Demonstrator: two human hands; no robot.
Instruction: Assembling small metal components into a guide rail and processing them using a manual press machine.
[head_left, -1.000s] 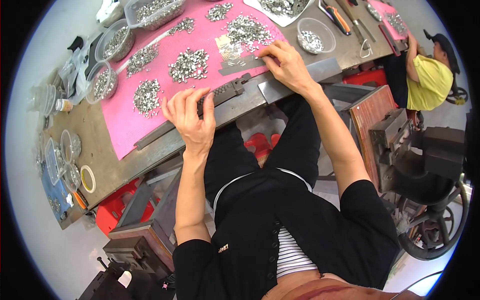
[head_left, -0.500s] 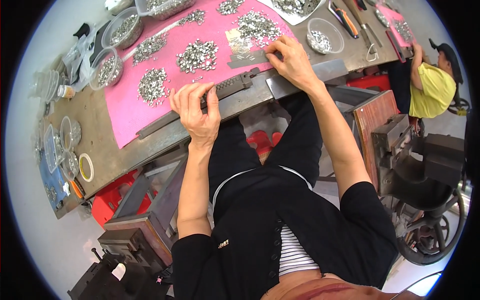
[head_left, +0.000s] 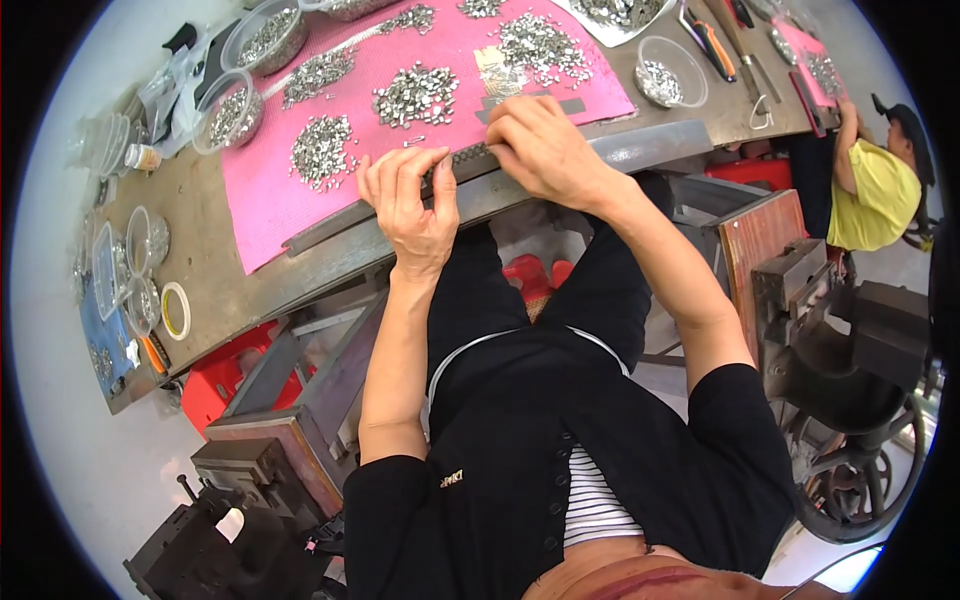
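A long dark metal bar [head_left: 338, 225] with a notched upper face [head_left: 468, 156] lies along the table's front edge. My left hand [head_left: 412, 210] is curled over its middle, thumb and fingers closed around the bar. My right hand [head_left: 548, 152] is at the notched part, just right of the left hand. Its fingers are bent together and pointing down; whatever is between the fingertips is hidden. Behind the right hand, a flat grey metal strip [head_left: 571, 106] lies on the pink mat [head_left: 258, 190]. A small loose metal piece [head_left: 413, 141] lies behind the bar.
Heaps of small metal pieces [head_left: 415, 95] cover parts of the mat. Clear tubs [head_left: 228, 112] stand left, another tub [head_left: 672, 72] right. Orange-handled pliers [head_left: 716, 50] lie far right. A roll of tape [head_left: 176, 310] is near the left edge. Another person [head_left: 875, 195] sits at right.
My right hand has moved left and nearer, from the flat strip to the notched bar beside my left hand. My left hand stays on the bar. The whole view has shifted slightly.
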